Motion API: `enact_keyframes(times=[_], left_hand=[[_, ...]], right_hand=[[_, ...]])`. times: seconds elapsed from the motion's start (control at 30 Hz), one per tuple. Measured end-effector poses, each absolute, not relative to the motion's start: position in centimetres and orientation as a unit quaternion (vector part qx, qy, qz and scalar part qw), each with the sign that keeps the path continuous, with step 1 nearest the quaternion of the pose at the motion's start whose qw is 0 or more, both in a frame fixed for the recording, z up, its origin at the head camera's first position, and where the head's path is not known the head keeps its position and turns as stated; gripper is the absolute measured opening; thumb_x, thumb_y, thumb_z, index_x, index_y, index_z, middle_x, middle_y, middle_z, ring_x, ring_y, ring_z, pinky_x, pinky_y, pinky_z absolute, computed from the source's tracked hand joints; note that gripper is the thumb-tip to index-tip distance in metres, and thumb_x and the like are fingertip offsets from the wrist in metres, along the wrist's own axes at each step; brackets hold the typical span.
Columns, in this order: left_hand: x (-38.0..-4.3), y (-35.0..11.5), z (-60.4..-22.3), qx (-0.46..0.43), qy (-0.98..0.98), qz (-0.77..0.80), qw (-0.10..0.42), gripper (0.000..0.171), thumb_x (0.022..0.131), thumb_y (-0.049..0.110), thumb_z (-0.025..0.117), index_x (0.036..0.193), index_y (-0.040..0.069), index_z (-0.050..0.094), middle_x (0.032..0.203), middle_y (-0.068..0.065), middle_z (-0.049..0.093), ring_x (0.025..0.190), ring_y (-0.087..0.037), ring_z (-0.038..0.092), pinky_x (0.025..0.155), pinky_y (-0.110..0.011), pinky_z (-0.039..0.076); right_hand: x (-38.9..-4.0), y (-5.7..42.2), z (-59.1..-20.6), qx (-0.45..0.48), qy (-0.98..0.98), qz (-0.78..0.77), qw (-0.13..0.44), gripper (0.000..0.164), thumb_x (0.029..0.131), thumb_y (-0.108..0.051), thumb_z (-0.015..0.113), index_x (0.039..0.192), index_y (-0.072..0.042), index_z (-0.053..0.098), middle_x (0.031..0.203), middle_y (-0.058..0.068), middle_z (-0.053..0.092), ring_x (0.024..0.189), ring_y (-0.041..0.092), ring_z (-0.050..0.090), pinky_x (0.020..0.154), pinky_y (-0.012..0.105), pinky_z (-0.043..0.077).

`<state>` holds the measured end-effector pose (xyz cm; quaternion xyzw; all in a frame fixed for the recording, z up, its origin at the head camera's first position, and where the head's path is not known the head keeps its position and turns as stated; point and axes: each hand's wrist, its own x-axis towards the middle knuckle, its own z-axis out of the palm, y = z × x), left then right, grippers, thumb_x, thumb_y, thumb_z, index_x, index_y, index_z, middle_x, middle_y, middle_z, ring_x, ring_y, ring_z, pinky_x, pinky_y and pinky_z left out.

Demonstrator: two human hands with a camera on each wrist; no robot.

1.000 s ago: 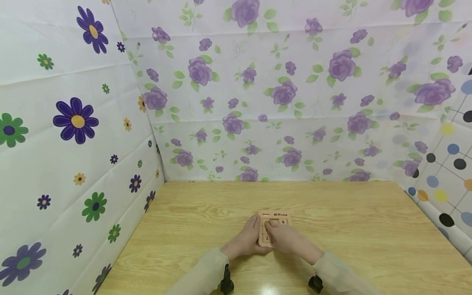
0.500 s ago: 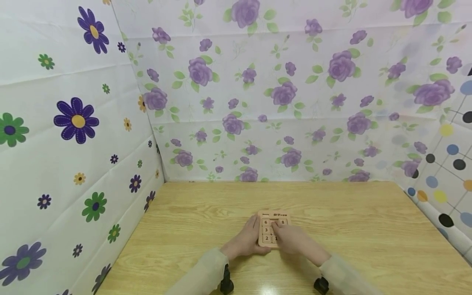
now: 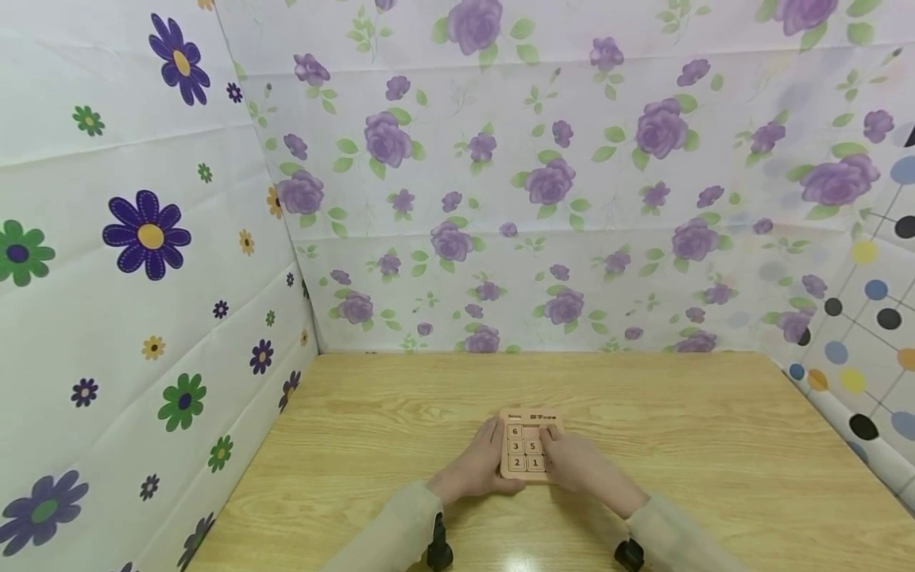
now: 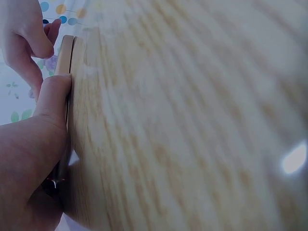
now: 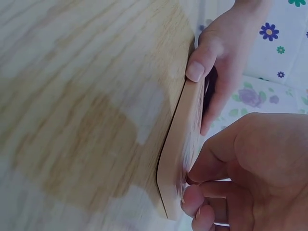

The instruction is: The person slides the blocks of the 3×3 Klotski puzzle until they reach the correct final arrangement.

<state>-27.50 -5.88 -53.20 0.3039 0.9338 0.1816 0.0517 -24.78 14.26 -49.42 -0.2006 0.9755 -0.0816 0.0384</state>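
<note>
Nearest to me, my pale left sleeve (image 3: pixel 393 528) and right sleeve (image 3: pixel 682 536) reach in over the counter (image 3: pixel 372 421), a black wrist camera on the left (image 3: pixel 439 548) and another camera on the right (image 3: pixel 629 554). My left hand (image 3: pixel 472 467) grips the near left corner of a wooden number board (image 3: pixel 525 415), thumb along its near edge, fingers along its left side. The board lies flat on the counter, straight ahead of me.

My right hand (image 3: pixel 581 467) leans in from the other side, its fingers curled in and their tips at the top right of the board's face; I cannot tell whether they pinch a tile or only press.

On the board, tile 2 (image 3: pixel 517 462) and tile 1 (image 3: pixel 534 462) sit in the near row, tile 3 (image 3: pixel 516 446) and tile 5 (image 3: pixel 532 446) in the middle, tile 6 (image 3: pixel 515 431) at far left, beside a gap (image 3: pixel 531 433). My hand hides most of the right column.

The step in hand, I judge, is sliding tiles; the next move calls for a light push on a neighbour of the gap and a firm left hold.

Behind the counter hangs a purple-flowered cloth (image 3: pixel 500 183).
</note>
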Motion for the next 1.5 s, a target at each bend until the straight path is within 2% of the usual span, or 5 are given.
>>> enact_keyframes(times=[0.2,0.53,0.83,1.1,1.5], left_hand=[[-27.5,-5.8,-53.2,0.305,0.932,0.190,0.054,0.116,0.080,0.055,0.071,0.151,-0.010,0.005,0.158,-0.029,0.012,0.149,-0.036,0.015,0.122,-0.042,0.022],[-27.7,-5.8,-53.3,0.302,0.932,0.193,0.060,0.117,0.081,0.055,0.070,0.152,-0.008,0.003,0.159,-0.028,0.010,0.149,-0.034,0.013,0.122,-0.043,0.022],[-27.7,-5.8,-53.5,0.303,0.934,0.183,0.053,0.116,0.081,0.056,0.070,0.151,-0.010,0.005,0.159,-0.028,0.010,0.149,-0.036,0.013,0.122,-0.043,0.021],[-27.6,-5.9,-53.4,0.309,0.932,0.183,0.043,0.116,0.080,0.054,0.072,0.151,-0.010,0.006,0.158,-0.029,0.013,0.148,-0.036,0.016,0.122,-0.041,0.023],[-27.6,-5.8,-53.6,0.314,0.932,0.176,0.036,0.116,0.080,0.053,0.072,0.151,-0.011,0.006,0.157,-0.030,0.014,0.148,-0.035,0.017,0.122,-0.041,0.023]], right_hand=[[-24.8,14.2,-49.6,-0.191,0.978,-0.074,0.044,0.051,0.095,-0.016,0.055,0.141,0.005,0.044,0.144,0.025,0.046,0.057,0.016,0.049,0.041,0.023,0.037],[-24.7,13.9,-49.5,-0.195,0.978,-0.068,0.027,0.049,0.094,-0.014,0.057,0.138,0.006,0.047,0.140,0.027,0.050,0.089,0.031,0.065,0.060,0.038,0.058],[-24.9,13.1,-50.0,-0.199,0.978,-0.060,0.011,0.049,0.093,-0.014,0.057,0.137,0.005,0.048,0.135,0.024,0.053,0.071,0.021,0.060,0.060,0.035,0.058],[-25.0,12.5,-50.0,-0.190,0.979,-0.066,0.022,0.054,0.091,-0.017,0.061,0.139,0.006,0.047,0.138,0.023,0.051,0.080,0.024,0.062,0.065,0.037,0.058],[-24.8,11.8,-50.1,-0.188,0.979,-0.074,0.019,0.052,0.093,-0.018,0.058,0.138,0.007,0.047,0.139,0.023,0.050,0.078,0.020,0.060,0.055,0.029,0.054]])
